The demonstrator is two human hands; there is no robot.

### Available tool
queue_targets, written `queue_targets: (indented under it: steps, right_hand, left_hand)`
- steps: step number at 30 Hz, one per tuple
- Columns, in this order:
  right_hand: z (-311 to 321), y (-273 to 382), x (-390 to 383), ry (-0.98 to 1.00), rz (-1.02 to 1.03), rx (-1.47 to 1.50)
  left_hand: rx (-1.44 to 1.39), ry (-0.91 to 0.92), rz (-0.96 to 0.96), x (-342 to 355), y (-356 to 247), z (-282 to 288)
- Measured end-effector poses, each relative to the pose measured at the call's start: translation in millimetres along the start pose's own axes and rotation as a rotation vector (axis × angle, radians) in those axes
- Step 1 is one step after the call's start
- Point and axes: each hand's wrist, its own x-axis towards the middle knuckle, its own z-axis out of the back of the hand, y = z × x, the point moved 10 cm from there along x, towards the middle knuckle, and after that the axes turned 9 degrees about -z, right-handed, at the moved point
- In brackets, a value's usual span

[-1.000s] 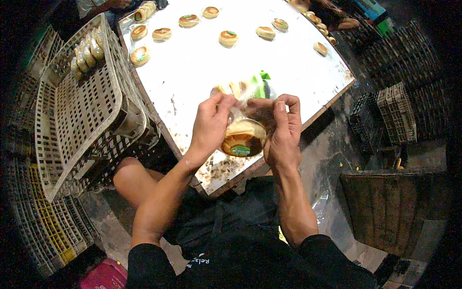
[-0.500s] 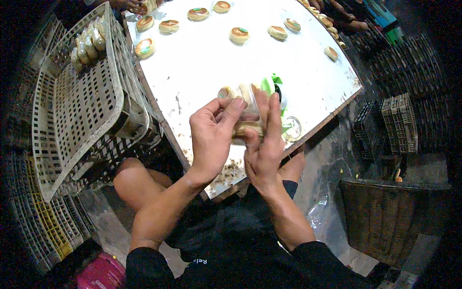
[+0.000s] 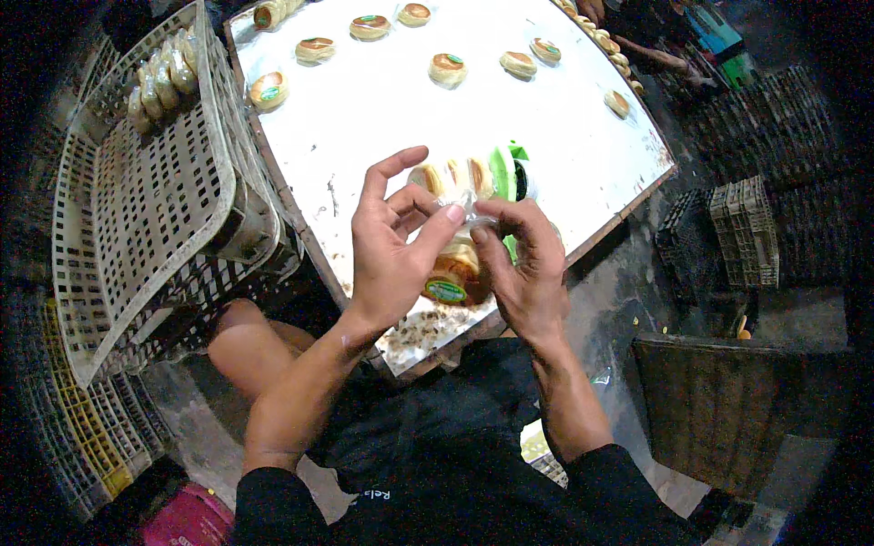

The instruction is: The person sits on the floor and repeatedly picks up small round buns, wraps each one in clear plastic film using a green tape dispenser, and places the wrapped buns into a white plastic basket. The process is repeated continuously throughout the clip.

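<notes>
Over the near part of the white table (image 3: pixel 355 136), both hands meet at the gathered neck of a clear plastic bag (image 3: pixel 468 215). Thumb and finger of my left hand (image 3: pixel 396 246) pinch that neck, while its index finger points upward. From the other side, my right hand (image 3: pixel 528 264) grips the plastic between thumb and bent fingers. Inside the bag, below the fingers, is a round golden-brown bun (image 3: pixel 458 269) with a green oval label (image 3: pixel 445 290). Just beyond my fingers several pale buns (image 3: pixel 452 175) stand in a row, beside a green tape dispenser (image 3: pixel 503 171).
Bagged buns (image 3: pixel 448 69) with green labels lie scattered across the far half of the table. At left, a stack of pale plastic crates (image 3: pixel 137 200) holds several bagged items (image 3: pixel 167 77). Dark crates (image 3: pixel 751 232) stand at right. Another person's arm (image 3: pixel 651 55) shows at the far right.
My right hand has turned from extended fingers to a pinch on the plastic. The bun has come into view lower, label showing. At the far left, the other person's hand is gone from view.
</notes>
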Motion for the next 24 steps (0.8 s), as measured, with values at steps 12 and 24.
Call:
queue_targets:
  steps: [12,24]
  right_hand:
    - [8.8,-6.8,-14.4,-0.145,0.217,-0.219]
    - [35.1,-112.4,-24.5,-0.307,-0.437,-0.01]
  left_hand:
    - [0.786,0.422,-0.278,-0.4,-17.5,-19.3]
    - [0.097,-0.304,-0.067,-6.7,43.0,39.9]
